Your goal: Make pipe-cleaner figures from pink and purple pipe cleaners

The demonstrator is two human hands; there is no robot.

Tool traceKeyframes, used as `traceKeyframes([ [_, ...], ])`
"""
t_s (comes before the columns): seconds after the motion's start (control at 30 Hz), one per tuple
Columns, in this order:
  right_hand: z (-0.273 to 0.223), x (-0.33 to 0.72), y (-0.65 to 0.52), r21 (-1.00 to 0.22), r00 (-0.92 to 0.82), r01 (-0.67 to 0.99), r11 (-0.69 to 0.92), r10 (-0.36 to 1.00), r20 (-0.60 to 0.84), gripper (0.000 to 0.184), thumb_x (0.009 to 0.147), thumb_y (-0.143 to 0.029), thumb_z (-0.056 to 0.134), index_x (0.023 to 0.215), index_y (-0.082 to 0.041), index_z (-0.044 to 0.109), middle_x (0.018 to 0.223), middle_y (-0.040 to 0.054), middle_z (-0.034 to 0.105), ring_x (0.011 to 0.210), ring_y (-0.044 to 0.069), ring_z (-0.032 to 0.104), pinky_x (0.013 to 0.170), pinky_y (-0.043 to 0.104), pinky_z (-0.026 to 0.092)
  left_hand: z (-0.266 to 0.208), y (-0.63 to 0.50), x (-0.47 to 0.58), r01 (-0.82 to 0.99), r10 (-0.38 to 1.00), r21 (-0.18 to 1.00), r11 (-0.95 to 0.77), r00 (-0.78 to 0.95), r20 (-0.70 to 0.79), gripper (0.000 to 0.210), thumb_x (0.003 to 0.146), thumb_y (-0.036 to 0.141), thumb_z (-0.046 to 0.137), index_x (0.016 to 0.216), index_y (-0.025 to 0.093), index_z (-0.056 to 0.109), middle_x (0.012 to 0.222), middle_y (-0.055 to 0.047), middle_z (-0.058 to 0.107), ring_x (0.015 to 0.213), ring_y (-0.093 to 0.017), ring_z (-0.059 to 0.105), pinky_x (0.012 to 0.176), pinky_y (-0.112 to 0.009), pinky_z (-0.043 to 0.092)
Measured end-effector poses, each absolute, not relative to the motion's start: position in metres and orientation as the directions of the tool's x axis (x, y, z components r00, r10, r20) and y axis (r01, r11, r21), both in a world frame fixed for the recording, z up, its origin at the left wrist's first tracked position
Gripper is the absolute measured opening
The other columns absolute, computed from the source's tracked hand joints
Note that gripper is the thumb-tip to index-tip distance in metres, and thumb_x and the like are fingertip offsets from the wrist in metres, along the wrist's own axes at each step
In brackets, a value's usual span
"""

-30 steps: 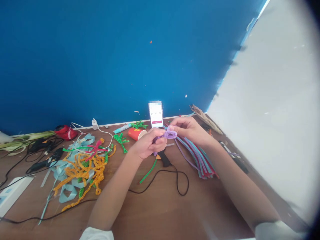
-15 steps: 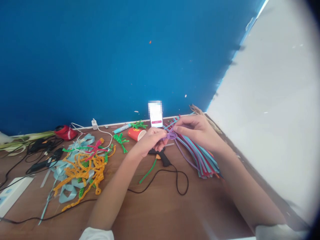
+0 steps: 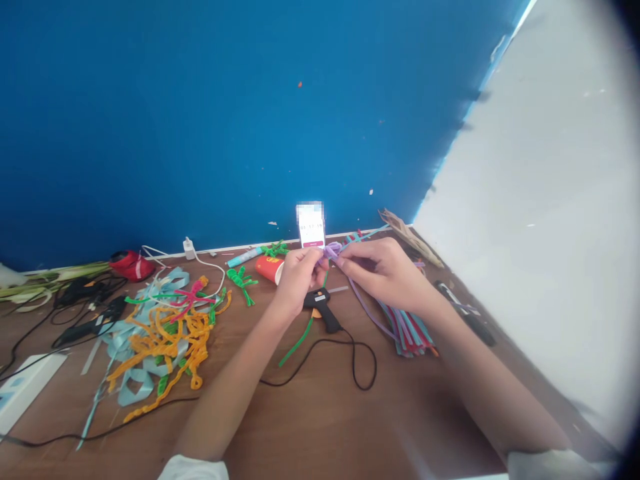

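Between my two hands is a purple pipe cleaner (image 3: pixel 333 250), bent into small loops, with a long tail hanging down to the right. My left hand (image 3: pixel 303 272) pinches the looped part from the left. From the right, the thumb and fingertips of my right hand (image 3: pixel 383 267) are closed on the same purple pipe cleaner. Below the hands lies a black glue gun (image 3: pixel 325 312) with its cord curling toward me. A bundle of pipe cleaners (image 3: pixel 410 333) in blue, purple and pink rests under my right hand, which partly covers it.
A phone (image 3: pixel 311 227) stands lit against the blue wall. Left of my hands are a red paper cup (image 3: pixel 269 269), green pipe-cleaner shapes (image 3: pixel 242 283) and a tangle of orange pipe cleaners (image 3: pixel 170 340) with blue ribbon. A white power strip (image 3: pixel 30 387) sits far left.
Both hands and the purple loops have shifted up and slightly left. My right hand has turned, its fingertips now lower on the loops. More of the glue gun shows.
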State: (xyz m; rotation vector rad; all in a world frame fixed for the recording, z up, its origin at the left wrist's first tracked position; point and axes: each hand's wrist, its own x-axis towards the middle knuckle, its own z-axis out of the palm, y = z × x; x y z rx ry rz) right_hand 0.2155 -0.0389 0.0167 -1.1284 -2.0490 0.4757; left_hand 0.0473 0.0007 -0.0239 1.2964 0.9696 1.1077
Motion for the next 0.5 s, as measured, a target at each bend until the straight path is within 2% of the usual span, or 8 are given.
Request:
traceKeyframes([
  [0.13,0.010,0.215,-0.032,-0.630,-0.388,0.539,0.559,0.828,0.404,0.025,0.093,-0.024,0.052,0.076,-0.018,0.070,0.060,-0.0033,0.051,0.056,0.010,0.039,0.057,0.027,0.029,-0.023,-0.001,0.051,-0.287,0.973,0.957,0.040,0.231,0.029,0.028,0.080,0.034,0.055,0.059,0.015,0.055,0.042,0.004,0.045,0.036,-0.004,0.032,0.040,-0.020,0.020],
  [0.23,0.004,0.218,-0.025,-0.716,-0.386,0.460,0.526,0.844,0.372,0.027,0.094,-0.030,0.053,0.078,-0.017,0.069,0.061,-0.0033,0.050,0.058,0.010,0.038,0.057,0.027,0.029,-0.023,-0.001,0.051,-0.421,0.947,0.893,0.159,0.320,-0.017,0.027,0.081,0.029,0.052,0.057,0.016,0.052,0.038,0.006,0.038,0.035,-0.003,0.026,0.040,-0.019,0.019],
  [0.33,0.001,0.221,-0.021,-0.797,-0.386,0.348,0.493,0.850,0.357,0.029,0.095,-0.036,0.054,0.080,-0.016,0.069,0.067,-0.0019,0.053,0.062,0.011,0.041,0.059,0.027,0.031,-0.024,-0.002,0.051,-0.487,0.919,0.842,0.234,0.393,-0.028,0.028,0.082,0.028,0.050,0.057,0.016,0.050,0.038,0.007,0.034,0.035,-0.003,0.024,0.039,-0.018,0.019],
  [0.5,0.001,0.220,-0.020,-0.843,-0.413,0.271,0.465,0.847,0.335,0.029,0.093,-0.039,0.058,0.082,-0.016,0.071,0.071,-0.0002,0.058,0.065,0.012,0.045,0.062,0.028,0.034,-0.026,-0.001,0.050,-0.520,0.885,0.807,0.279,0.466,-0.005,0.030,0.084,0.032,0.048,0.059,0.016,0.047,0.039,0.008,0.028,0.035,-0.004,0.021,0.039,-0.018,0.020],
])
